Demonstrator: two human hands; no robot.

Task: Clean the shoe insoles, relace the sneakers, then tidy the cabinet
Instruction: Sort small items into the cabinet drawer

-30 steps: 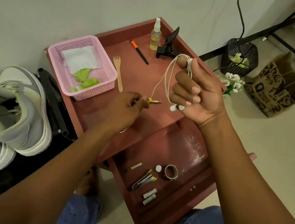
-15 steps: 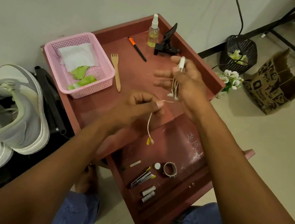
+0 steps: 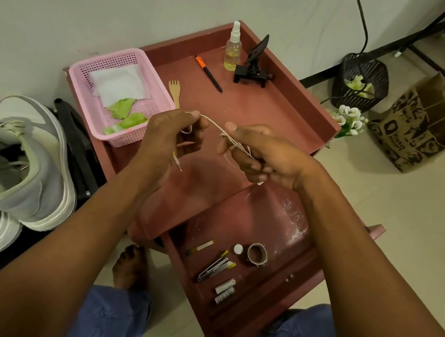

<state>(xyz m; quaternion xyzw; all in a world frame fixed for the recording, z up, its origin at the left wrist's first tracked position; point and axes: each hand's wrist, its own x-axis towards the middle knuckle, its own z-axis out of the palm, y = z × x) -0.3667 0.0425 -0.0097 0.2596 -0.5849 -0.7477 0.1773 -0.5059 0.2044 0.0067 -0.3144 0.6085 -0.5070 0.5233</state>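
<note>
1. Above the near edge of the cabinet top (image 3: 264, 112), both hands work a thin white earphone cable (image 3: 214, 124) – the person appears to be coiling it as part of tidying the cabinet.
2. The left hand (image 3: 169, 136) pinches the cable between thumb and forefinger, with the yellow-collared plug (image 3: 177, 160) dangling below its palm. The right hand (image 3: 262, 153) has its fingers curled round the gathered loops, thumb pressed on top.
3. To do the step well, the cable between the hands should stay lightly taut – slack would likely let the loops slip off the right fingers.
4. Each turn is best laid beside the last, not crossed over it, so the bundle does not knot.
5. The free plug end probably wants tucking round the bundle last, to lock it.
6. The open drawer (image 3: 278, 295), just near and below the hands, already holds nail clippers (image 3: 213, 269), batteries (image 3: 224, 290) and a tape roll (image 3: 257, 254); its bare far part looks a fit spot for the bundle.
7. The grey sneakers (image 3: 20, 160) sit far left on the floor, apart from the hands.
</note>
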